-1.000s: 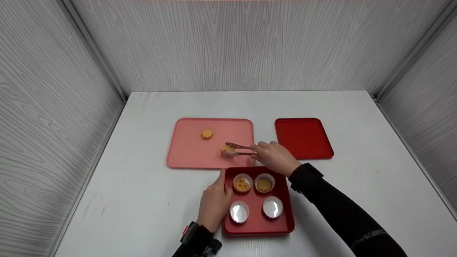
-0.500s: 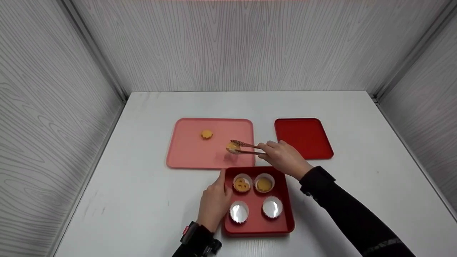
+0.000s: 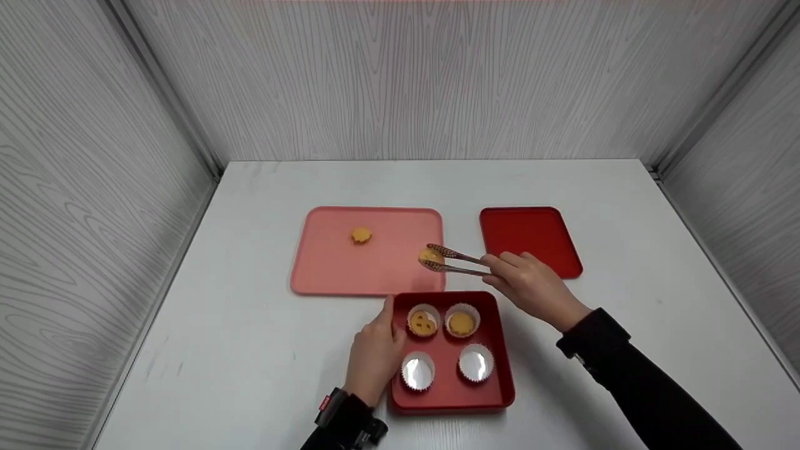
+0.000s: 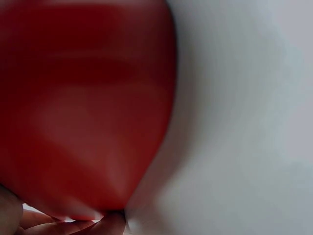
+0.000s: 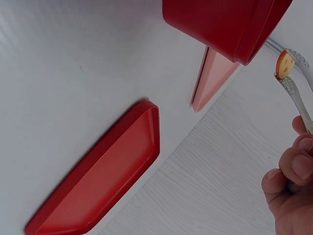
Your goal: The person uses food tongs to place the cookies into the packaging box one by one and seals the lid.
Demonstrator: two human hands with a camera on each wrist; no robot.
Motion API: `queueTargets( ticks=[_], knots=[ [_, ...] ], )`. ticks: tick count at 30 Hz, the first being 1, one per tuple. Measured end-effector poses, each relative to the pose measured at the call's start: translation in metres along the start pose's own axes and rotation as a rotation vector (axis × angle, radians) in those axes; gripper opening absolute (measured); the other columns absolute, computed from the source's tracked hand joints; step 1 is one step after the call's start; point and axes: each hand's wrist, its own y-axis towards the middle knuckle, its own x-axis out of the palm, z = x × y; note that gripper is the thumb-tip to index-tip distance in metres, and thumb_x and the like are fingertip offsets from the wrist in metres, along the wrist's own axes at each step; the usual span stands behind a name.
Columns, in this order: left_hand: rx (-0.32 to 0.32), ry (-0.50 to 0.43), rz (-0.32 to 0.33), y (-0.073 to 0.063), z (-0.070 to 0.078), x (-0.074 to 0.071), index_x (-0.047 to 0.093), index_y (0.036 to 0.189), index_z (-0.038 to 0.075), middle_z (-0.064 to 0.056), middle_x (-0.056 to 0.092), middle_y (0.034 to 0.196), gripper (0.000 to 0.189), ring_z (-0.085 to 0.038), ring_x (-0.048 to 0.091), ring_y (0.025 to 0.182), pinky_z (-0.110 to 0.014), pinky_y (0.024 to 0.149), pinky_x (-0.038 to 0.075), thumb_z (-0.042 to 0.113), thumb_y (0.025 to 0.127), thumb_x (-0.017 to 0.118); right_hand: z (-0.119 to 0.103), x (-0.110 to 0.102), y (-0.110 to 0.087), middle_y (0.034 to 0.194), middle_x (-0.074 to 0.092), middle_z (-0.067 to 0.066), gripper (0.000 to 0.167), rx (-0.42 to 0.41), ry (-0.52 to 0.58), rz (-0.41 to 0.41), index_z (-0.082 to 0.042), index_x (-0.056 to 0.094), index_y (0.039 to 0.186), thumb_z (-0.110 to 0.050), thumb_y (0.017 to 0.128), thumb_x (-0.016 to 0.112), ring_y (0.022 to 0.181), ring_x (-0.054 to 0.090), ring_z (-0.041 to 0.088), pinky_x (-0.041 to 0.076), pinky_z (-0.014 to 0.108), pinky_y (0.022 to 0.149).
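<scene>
Metal tongs are gripped in my right hand, their tips over the right edge of the pink tray. Between those tips a small yellow cookie is pinched, seen clearly in the right wrist view. My left hand holds the left wall of a deep red box. Inside the box, the far-left paper cup contains a cookie with holes; the far-right cup contains a yellow cookie. The near-left cup and near-right cup show bare shiny bottoms.
One more cookie lies on the pink tray's back part. A flat red tray lies at the right, beyond my right hand. The box stands close in front of the pink tray, on a white table with grey panels around it.
My right hand has lifted the cookie off the pink tray with the tongs and carried it rightward to the tray's right edge. The left hand and the box have stayed put.
</scene>
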Motion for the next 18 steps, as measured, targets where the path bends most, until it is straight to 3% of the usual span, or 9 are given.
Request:
queueTargets(
  ticks=[4, 7, 11, 15, 18],
  knots=[
    [-0.002, -0.004, -0.004, 0.000, 0.000, -0.001, 0.047, 0.149, -0.002, 0.003, 0.043, 0.060, 0.063, -0.010, 0.034, 0.051, -0.029, 0.049, 0.035, 0.007, 0.090, 0.065, -0.001, -0.011, -0.010, 0.088, 0.064, 0.001, 0.037, -0.020, 0.013, 0.041, -0.006, 0.069, 0.119, -0.009, 0.084, 0.083, 0.073, 0.052, 0.014, 0.046, 0.032, 0.065],
    [-0.001, -0.005, 0.000, 0.000, 0.000, -0.001, 0.047, 0.149, -0.003, 0.001, 0.047, 0.061, 0.063, -0.010, 0.035, 0.051, -0.029, 0.049, 0.035, 0.006, 0.089, 0.065, -0.002, -0.020, -0.016, 0.091, 0.066, 0.001, 0.035, -0.037, 0.027, 0.062, -0.006, 0.069, 0.121, -0.013, 0.088, 0.080, 0.075, 0.055, 0.014, 0.048, 0.033, 0.066],
    [-0.014, -0.010, -0.008, 0.000, 0.001, -0.001, 0.047, 0.150, -0.003, 0.000, 0.049, 0.063, 0.063, -0.010, 0.036, 0.051, -0.029, 0.049, 0.036, 0.007, 0.090, 0.064, -0.004, -0.032, -0.024, 0.093, 0.067, 0.001, 0.034, -0.040, 0.046, 0.038, -0.007, 0.069, 0.124, -0.018, 0.092, 0.076, 0.075, 0.055, 0.014, 0.049, 0.032, 0.066],
    [-0.025, -0.019, -0.018, 0.000, 0.002, -0.001, 0.046, 0.151, -0.002, 0.002, 0.047, 0.063, 0.064, -0.009, 0.035, 0.051, -0.028, 0.048, 0.035, 0.008, 0.090, 0.063, -0.007, -0.043, -0.033, 0.089, 0.064, -0.001, 0.040, -0.042, 0.064, 0.011, -0.007, 0.069, 0.125, -0.014, 0.087, 0.080, 0.073, 0.051, 0.011, 0.047, 0.027, 0.065],
    [-0.022, -0.023, -0.016, 0.000, 0.001, -0.001, 0.045, 0.151, -0.002, 0.002, 0.048, 0.064, 0.064, -0.009, 0.035, 0.051, -0.027, 0.048, 0.035, 0.007, 0.091, 0.063, -0.010, -0.050, -0.040, 0.089, 0.063, -0.003, 0.034, -0.050, 0.085, -0.008, -0.008, 0.069, 0.126, -0.026, 0.097, 0.071, 0.074, 0.050, 0.010, 0.045, 0.023, 0.065]
  ],
)
